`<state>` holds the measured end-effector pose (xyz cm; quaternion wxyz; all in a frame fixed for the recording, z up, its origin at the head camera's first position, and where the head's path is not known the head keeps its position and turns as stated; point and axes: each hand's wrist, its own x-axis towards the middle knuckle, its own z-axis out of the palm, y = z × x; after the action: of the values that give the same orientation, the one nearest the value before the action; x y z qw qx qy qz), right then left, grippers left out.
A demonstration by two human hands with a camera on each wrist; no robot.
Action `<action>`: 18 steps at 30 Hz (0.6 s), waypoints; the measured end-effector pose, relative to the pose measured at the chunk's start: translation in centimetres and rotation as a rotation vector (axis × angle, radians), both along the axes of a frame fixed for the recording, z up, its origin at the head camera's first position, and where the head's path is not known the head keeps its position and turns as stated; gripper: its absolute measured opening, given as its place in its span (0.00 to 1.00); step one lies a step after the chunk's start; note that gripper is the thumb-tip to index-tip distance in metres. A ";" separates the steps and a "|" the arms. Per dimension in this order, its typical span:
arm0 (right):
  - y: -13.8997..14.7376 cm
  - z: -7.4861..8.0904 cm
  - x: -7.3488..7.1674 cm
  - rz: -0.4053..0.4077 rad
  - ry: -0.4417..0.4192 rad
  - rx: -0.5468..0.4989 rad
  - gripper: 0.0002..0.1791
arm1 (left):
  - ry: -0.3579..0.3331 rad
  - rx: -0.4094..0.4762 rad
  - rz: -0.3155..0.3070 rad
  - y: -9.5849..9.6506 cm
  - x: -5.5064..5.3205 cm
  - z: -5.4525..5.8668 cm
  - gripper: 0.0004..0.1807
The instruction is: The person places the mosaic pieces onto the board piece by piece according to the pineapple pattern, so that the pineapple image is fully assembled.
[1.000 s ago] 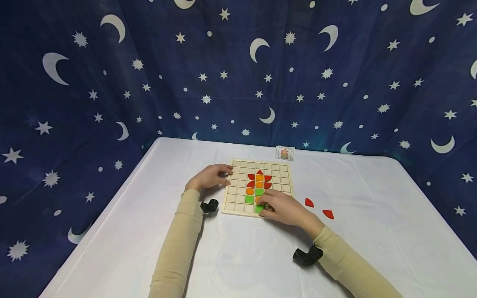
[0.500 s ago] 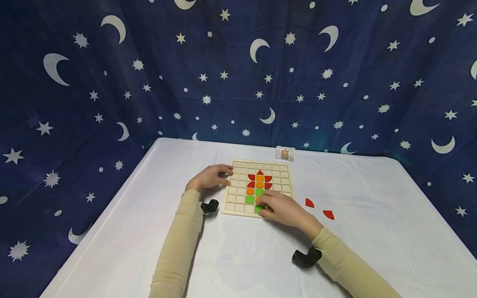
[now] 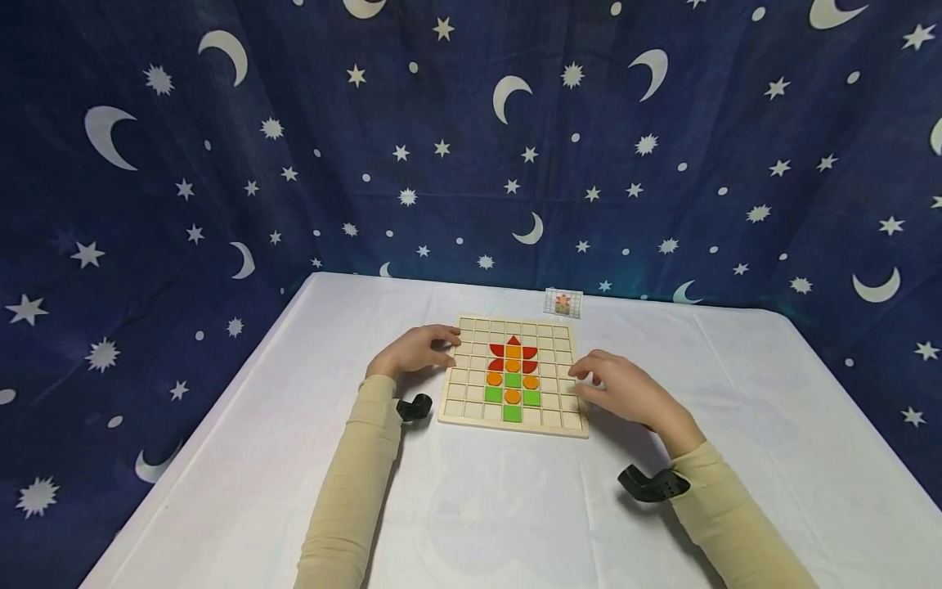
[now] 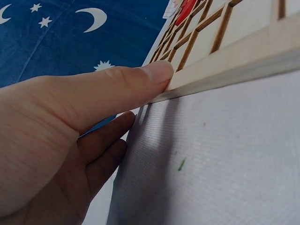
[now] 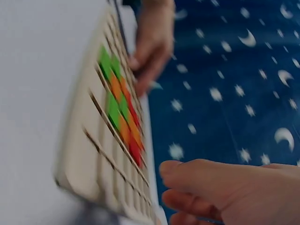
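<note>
A square wooden grid board [image 3: 471,411] lies on the white table. Set in its cells are green squares [image 3: 512,414], orange circles [image 3: 512,397] and red pieces [image 3: 513,340], arranged like a flower. My left hand [image 3: 418,348] rests at the board's left edge; in the left wrist view its thumb [image 4: 157,72] touches the rim, with relaxed fingers beside it. Just over the right edge hovers my right hand [image 3: 621,388], loosely bent, with nothing between thumb and fingers. A sliver of a red quarter-circle piece [image 3: 649,428] shows under the right wrist; the other loose one is hidden.
Behind the board lies a small card [image 3: 562,303] printed with a similar flower pattern. A dark blue curtain [image 3: 441,204] with moons and stars hangs at the table's back edge. Black wrist cameras [image 3: 653,484] jut out from both sleeves.
My right hand has lifted off the pattern and moved right to the board's edge, uncovering a green square and an orange circle. It now covers the loose red pieces. The left hand stays put.
</note>
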<state>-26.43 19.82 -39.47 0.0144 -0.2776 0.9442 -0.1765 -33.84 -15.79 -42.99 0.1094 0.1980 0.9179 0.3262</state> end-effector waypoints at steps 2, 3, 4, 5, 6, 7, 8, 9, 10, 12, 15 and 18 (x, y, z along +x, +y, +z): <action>1.4 0.5 -0.2 -0.034 -0.031 0.004 0.14 | 0.003 -0.004 -0.004 -0.1 -0.1 0.0 0.24; 2.0 0.7 -0.3 -0.052 -0.045 0.005 0.15 | 0.007 -0.006 -0.007 -0.1 -0.1 0.0 0.24; 2.6 0.8 -0.4 -0.065 -0.054 0.007 0.15 | 0.009 -0.008 -0.010 -0.1 -0.1 0.0 0.24; 3.1 0.8 -0.5 -0.073 -0.059 0.007 0.15 | 0.008 -0.007 -0.009 -0.1 -0.1 0.0 0.24; 3.6 0.9 -0.5 -0.078 -0.067 0.005 0.15 | 0.007 -0.008 -0.008 -0.1 -0.1 0.0 0.24; 4.0 0.9 -0.6 -0.082 -0.079 0.005 0.15 | 0.007 -0.010 -0.005 -0.1 -0.1 0.0 0.24; 4.3 0.9 -0.6 -0.090 -0.094 0.007 0.16 | 0.005 -0.009 -0.001 -0.1 -0.1 0.0 0.24; 4.6 0.9 -0.7 -0.099 -0.112 0.010 0.16 | 0.002 -0.007 0.001 -0.1 -0.1 0.0 0.24; 4.8 1.0 -0.7 -0.103 -0.129 0.018 0.16 | -0.002 -0.006 0.006 -0.1 -0.1 0.0 0.24; 5.0 1.0 -0.8 -0.099 -0.170 0.033 0.17 | -0.007 -0.003 0.014 -0.1 0.0 0.1 0.24; 5.3 0.7 -1.0 -0.092 -0.216 0.058 0.17 | -0.010 0.000 0.016 -0.1 0.1 0.1 0.24; 5.4 0.5 -1.0 -0.078 -0.247 0.063 0.17 | -0.010 0.000 0.015 0.0 0.1 0.1 0.23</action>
<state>-27.46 25.21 -39.01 0.1322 -0.2163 0.9504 -0.1801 -33.76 -15.79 -42.90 0.1115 0.1897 0.9188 0.3277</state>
